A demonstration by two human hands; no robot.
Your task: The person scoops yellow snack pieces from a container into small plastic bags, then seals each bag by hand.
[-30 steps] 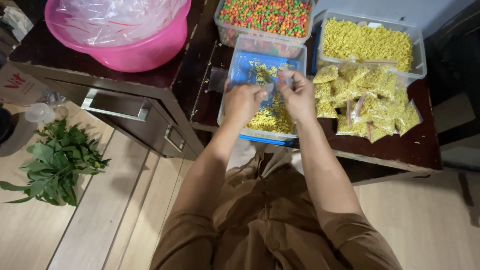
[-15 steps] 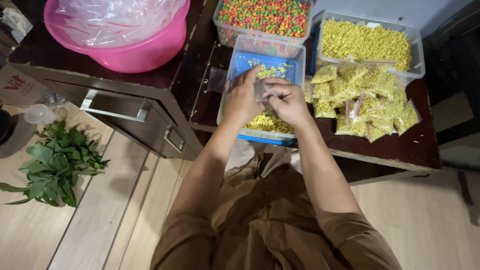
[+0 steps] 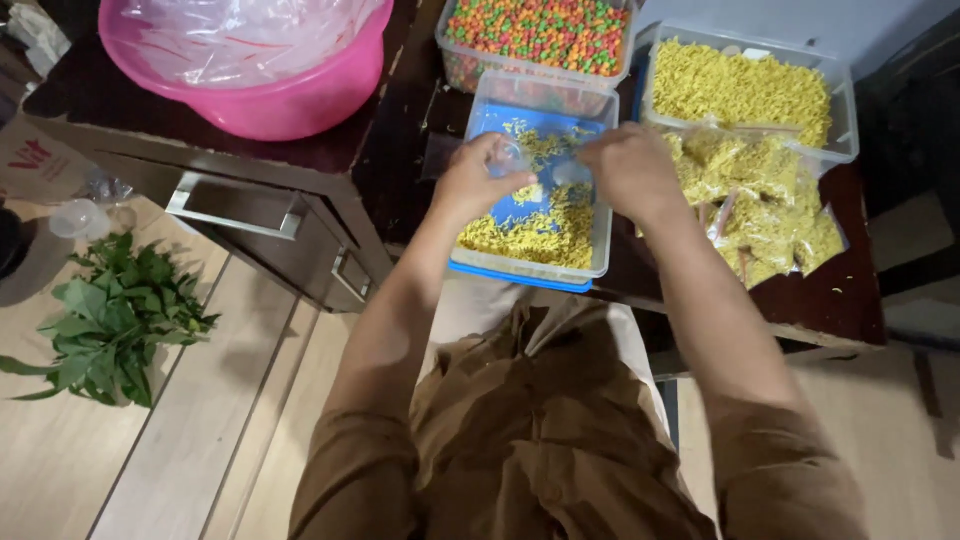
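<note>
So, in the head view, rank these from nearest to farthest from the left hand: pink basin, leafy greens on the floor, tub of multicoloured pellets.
Measured from the left hand:
1. Tub of multicoloured pellets, just beyond the hand, up and slightly right.
2. Pink basin, on the desk to the left.
3. Leafy greens, on the floor at far left.

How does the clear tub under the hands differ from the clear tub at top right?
The tub under the hands is mostly empty, its blue bottom showing through scattered yellow snack; the top-right tub is heaped full. The first stands at the table's near edge, the second further back, behind small filled bags. Both are clear, rectangular and hold the same yellow snack.
</note>
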